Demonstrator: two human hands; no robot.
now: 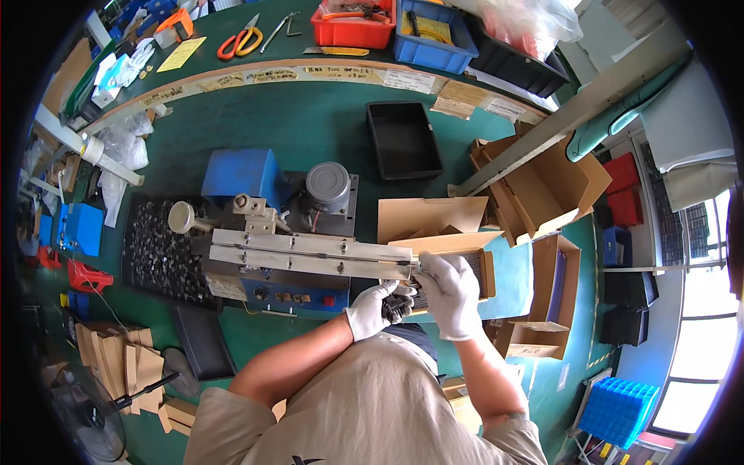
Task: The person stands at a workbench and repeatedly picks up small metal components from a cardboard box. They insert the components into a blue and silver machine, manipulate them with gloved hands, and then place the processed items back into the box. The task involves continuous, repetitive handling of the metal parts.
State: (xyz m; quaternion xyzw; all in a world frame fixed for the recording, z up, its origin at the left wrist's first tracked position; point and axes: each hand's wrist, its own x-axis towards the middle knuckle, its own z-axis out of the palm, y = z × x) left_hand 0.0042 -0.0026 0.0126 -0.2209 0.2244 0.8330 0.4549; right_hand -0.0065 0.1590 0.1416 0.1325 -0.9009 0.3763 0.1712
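My left hand, in a white glove, is closed around a clump of small black parts just below the rail's right end. My right hand, also gloved, has its fingers drawn together at the tip of the long metal rail. What its fingertips hold, if anything, is hidden. The rail lies across a bench machine with a blue control panel, a blue housing and a round grey cylinder. Behind my right hand sits an open cardboard box with rows of small dark pieces.
A black tray of loose small dark parts stands left of the machine. A black bin lies behind it. Cardboard boxes stand at the right. The shelf above holds scissors, a red bin and a blue bin.
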